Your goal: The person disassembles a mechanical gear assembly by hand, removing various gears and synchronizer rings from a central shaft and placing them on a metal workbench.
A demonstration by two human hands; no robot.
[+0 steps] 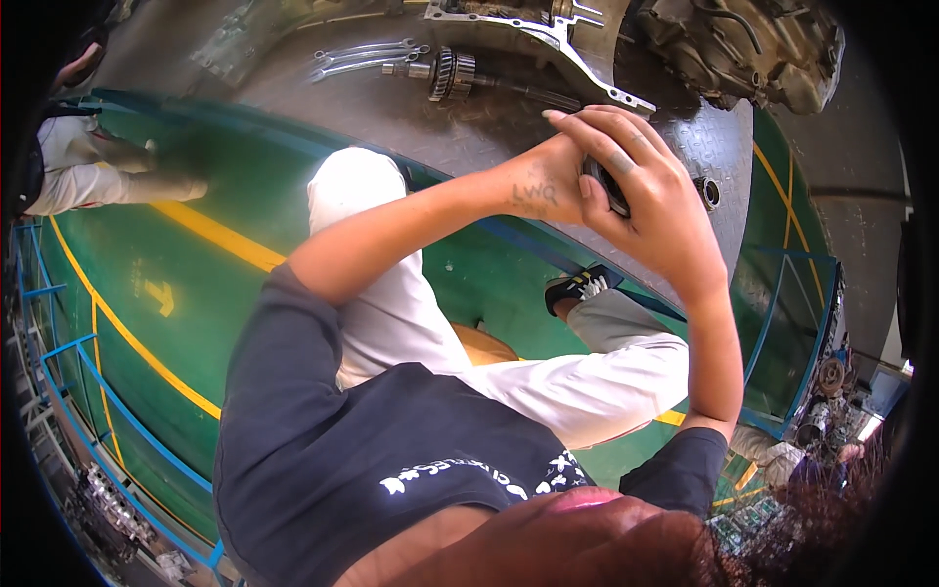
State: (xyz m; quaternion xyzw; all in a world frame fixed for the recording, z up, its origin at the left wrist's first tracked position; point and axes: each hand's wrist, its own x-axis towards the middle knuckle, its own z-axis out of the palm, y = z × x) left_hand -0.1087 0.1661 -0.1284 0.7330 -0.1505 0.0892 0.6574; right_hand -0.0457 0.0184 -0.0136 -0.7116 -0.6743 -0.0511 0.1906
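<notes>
My left hand [550, 181] and my right hand [660, 196] meet over the near edge of the metal table. Between them is a dark, round part [614, 188], mostly covered by my palms and fingers, so its exact kind is hidden. The right thumb and fingers curl round it from above. The left hand holds it from the other side, its fingers largely hidden behind the right hand. A small metal ring [706, 194] lies on the table to the right of my hands. Beyond them, to the left, lies a gear shaft [453, 76].
Several wrenches [367, 57] lie left of the shaft on the table [391, 108]. An open metal housing [577, 61] and a large gearbox casing [758, 49] stand at the far side. Another person's legs [108, 176] show at the left. Blue railings [127, 406] border the green floor.
</notes>
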